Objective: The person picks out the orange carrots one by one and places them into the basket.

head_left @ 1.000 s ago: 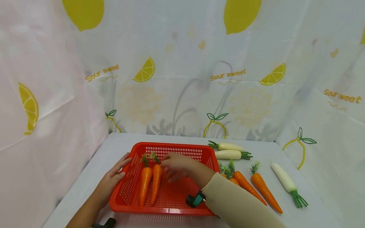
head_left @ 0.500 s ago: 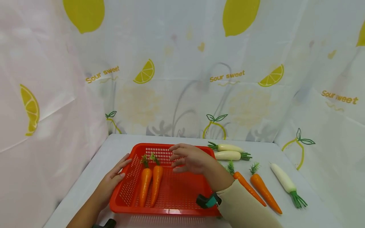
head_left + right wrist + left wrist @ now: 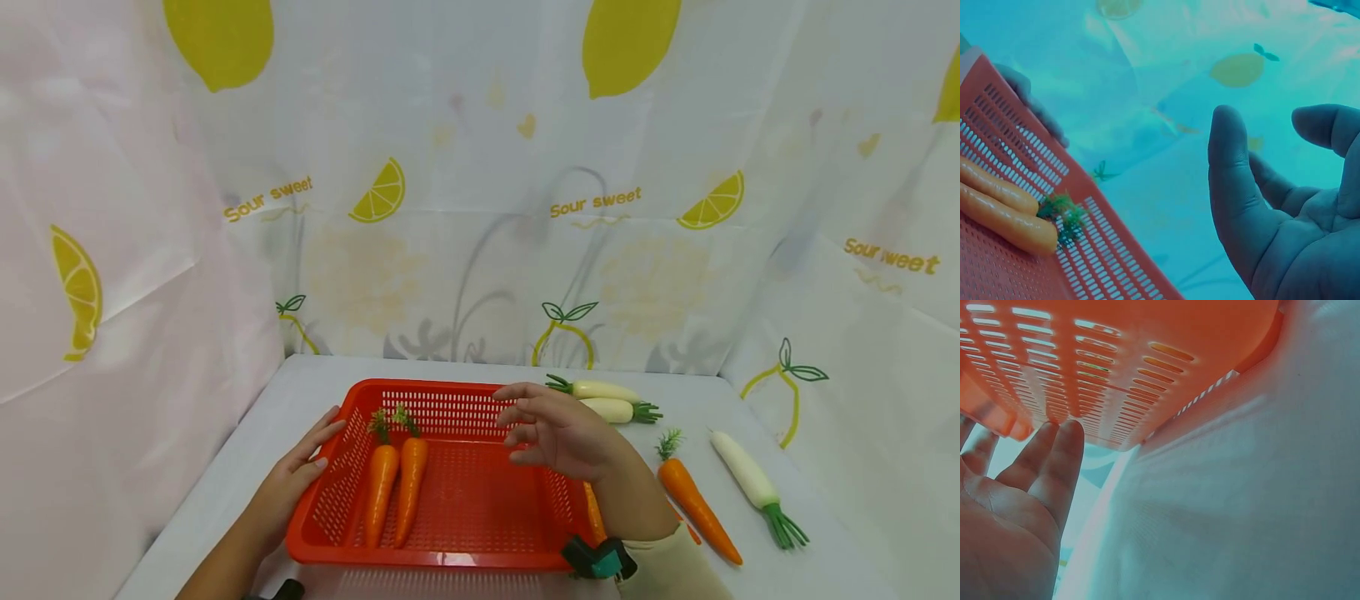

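Observation:
My left hand (image 3: 288, 475) rests against the left side of a red plastic basket (image 3: 442, 559). In the left wrist view its fingers (image 3: 1066, 453) look nearly straight, touching the slotted outer wall. Two carrots with green tops, a left carrot (image 3: 382, 493) and a right carrot (image 3: 411, 490), lie side by side in the basket's left half. Over the basket's right side hovers my right hand (image 3: 562, 432), fingers spread and loosely bent. Nothing is between them in the right wrist view, where the hand (image 3: 1297, 231) is apart from the basket.
Right of the basket lie a carrot (image 3: 699, 510) and a white radish (image 3: 750, 473). Another carrot (image 3: 594, 512) is partly hidden by my right forearm. Two white radishes, one (image 3: 603, 390) behind the other (image 3: 611, 409), lie at the back. A lemon-print cloth (image 3: 465, 250) surrounds the table.
My right hand has risen away from the carrots in the basket and moved right, its fingers spreading. The two carrots and my left hand have stayed in place.

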Available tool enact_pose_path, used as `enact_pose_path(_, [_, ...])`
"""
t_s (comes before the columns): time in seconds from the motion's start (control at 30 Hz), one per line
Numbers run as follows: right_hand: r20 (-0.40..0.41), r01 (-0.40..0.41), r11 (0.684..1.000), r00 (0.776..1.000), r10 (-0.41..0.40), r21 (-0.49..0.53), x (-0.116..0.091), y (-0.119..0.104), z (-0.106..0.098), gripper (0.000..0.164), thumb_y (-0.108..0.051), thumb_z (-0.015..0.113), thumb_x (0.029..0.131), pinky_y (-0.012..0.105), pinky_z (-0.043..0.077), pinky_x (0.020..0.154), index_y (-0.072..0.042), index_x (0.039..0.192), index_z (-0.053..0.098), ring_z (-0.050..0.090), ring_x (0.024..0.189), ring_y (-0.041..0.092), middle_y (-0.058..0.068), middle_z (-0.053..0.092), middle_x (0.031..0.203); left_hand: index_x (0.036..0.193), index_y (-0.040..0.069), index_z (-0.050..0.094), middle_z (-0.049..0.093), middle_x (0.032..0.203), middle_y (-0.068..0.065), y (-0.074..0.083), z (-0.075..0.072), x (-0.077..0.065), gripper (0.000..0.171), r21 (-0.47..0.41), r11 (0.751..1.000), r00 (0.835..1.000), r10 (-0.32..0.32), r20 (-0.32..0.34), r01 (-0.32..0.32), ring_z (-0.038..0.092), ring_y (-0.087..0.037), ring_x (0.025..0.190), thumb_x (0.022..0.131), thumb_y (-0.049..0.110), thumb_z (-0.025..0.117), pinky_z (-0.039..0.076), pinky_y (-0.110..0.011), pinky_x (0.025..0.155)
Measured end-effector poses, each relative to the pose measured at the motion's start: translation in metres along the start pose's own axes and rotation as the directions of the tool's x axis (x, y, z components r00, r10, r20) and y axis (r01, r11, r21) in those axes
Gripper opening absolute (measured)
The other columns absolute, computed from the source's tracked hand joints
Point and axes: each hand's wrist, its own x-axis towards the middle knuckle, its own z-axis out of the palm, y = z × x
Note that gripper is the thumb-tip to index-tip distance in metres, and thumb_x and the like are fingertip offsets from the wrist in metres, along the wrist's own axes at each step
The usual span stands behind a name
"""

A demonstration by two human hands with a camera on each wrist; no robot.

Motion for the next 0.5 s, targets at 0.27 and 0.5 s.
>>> enact_pose_path(0.27, [0.017,0.054,0.999,0.998,-0.054,-0.005,-0.031,0.005,-0.022,0.028,-0.015,0.033,0.114,0.030,0.062,0.084,-0.011,0.136,0.050,0.070,0.091,0.012,-0.001,0.068,0.110,0.162,0.007,0.036,0.010,0.178,-0.002,-0.001,0.000,0.000,0.052,0.004,1.000,1.000,0.004,0.001,-0.004,0.030,0.023,0.137,0.112,0.018,0.043,0.052,-0.020,0.099])
enact_pose_path(0.5, [-0.055,0.094,0.995,0.994,-0.096,-0.035,-0.053,0.011,-0.047,0.028,-0.015,0.036,0.114,0.030,0.062,0.083,-0.011,0.138,0.050,0.071,0.091,0.012,-0.001,0.068,0.109,0.161,0.005,0.038,0.012,0.177,-0.004,-0.001,0.000,-0.001,0.050,0.034,0.999,1.000,0.027,-0.004,-0.027,0.027,0.023,0.140,0.112,0.017,0.042,0.045,-0.013,0.103])
